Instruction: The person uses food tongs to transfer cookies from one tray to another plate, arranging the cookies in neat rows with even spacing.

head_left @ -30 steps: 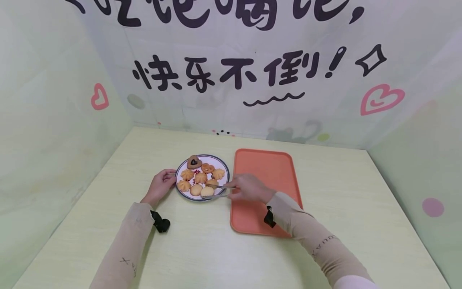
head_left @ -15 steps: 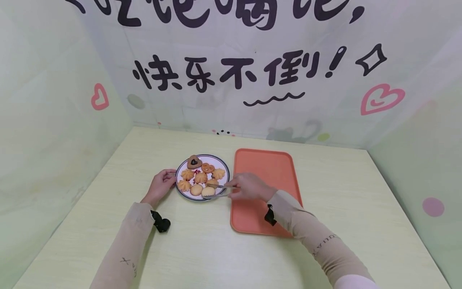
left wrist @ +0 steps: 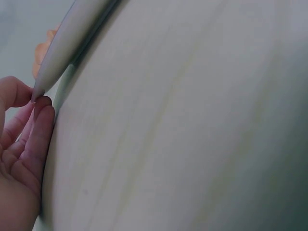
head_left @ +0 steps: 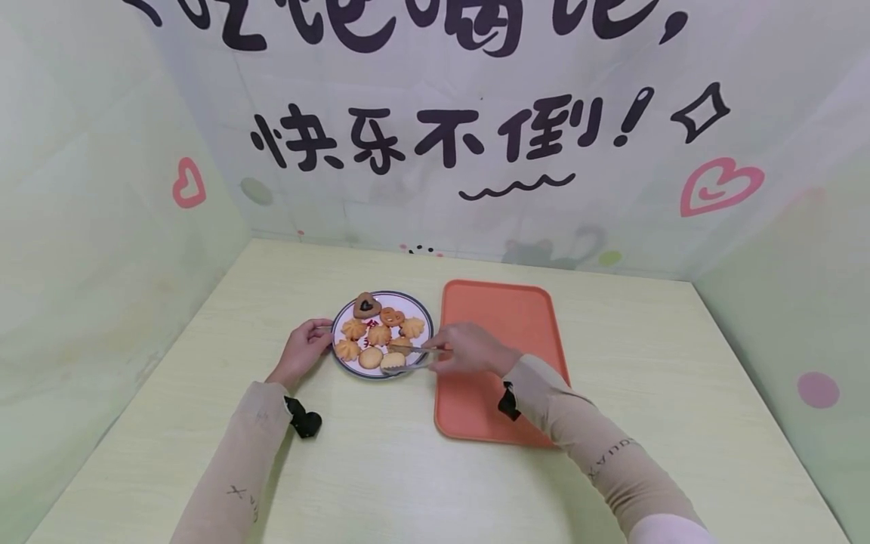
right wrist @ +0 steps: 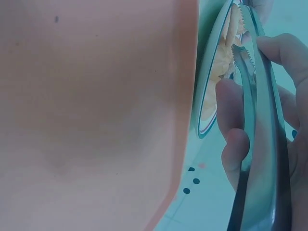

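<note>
A round white plate (head_left: 353, 368) with a dark blue rim holds several cookies. My left hand (head_left: 304, 350) pinches its left edge, thumb and fingers meeting at the rim in the left wrist view. Metal serrated tongs (right wrist: 263, 139) are gripped in my right hand (head_left: 470, 350), at the plate's right side. In the head view, the tong tips are spread about a pale round cookie (head_left: 393, 362) at the near edge; whether both touch it I cannot tell. Beside it lie another round cookie (head_left: 370, 357) and a swirled cookie (head_left: 379, 335).
An orange-red tray (head_left: 499, 310) lies right of the plate, partly under my right hand and forearm. At the plate's back sit a brown heart cookie (head_left: 367, 305) and a pretzel-shaped one (head_left: 391, 316). Fabric walls with printed lettering enclose the pale table (head_left: 353, 468).
The tongs and right hand have shifted only very slightly at the round cookie. The left hand, plate and tray stay where they were.
</note>
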The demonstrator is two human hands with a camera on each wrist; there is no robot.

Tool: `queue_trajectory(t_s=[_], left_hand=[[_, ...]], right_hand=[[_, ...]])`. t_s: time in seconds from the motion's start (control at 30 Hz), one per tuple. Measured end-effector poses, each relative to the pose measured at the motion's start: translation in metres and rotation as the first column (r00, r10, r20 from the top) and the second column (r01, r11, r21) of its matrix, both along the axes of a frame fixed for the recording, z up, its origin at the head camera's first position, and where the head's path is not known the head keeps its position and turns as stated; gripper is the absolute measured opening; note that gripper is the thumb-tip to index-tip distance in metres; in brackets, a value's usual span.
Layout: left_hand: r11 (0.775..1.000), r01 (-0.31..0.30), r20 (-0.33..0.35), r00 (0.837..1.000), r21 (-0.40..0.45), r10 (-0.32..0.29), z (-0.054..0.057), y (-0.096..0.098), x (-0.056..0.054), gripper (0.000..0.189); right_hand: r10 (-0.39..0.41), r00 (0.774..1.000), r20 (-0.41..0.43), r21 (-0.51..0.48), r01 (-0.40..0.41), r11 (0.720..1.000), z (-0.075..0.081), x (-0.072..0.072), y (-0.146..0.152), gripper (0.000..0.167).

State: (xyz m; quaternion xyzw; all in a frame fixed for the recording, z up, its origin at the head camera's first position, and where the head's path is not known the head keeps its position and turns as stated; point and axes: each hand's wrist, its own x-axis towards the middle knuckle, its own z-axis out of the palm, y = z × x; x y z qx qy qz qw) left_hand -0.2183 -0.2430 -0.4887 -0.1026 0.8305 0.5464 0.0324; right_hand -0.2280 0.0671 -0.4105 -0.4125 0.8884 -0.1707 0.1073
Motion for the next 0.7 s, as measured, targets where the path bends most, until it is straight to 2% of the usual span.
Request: queue_trajectory(t_s=[0.13, 0.37, 0.7], left_hand=[[1.0, 0.005, -0.023, 1.0, -0.002, -0.005, -0.0012, 0.0001, -0.0001, 0.035], [1.0, 0.011, -0.072, 0.997, 0.024, -0.009, -0.0018, 0.0004, 0.0009, 0.033], [1.0, 0.004, -0.053, 0.999, 0.016, -0.003, -0.0014, 0.0011, 0.0002, 0.034]], right_hand=[[-0.003, 1.0, -0.004, -0.006, 0.003, 1.0, 0.0018, -0.0009, 0.0017, 0.031], [0.003, 1.0, 0.006, -0.04, -0.002, 0.999, 0.0002, -0.003, 0.0087, 0.023], [0.002, 0.999, 0.033, -0.022, -0.001, 1.0, 0.0017, -0.0012, 0.0092, 0.023]])
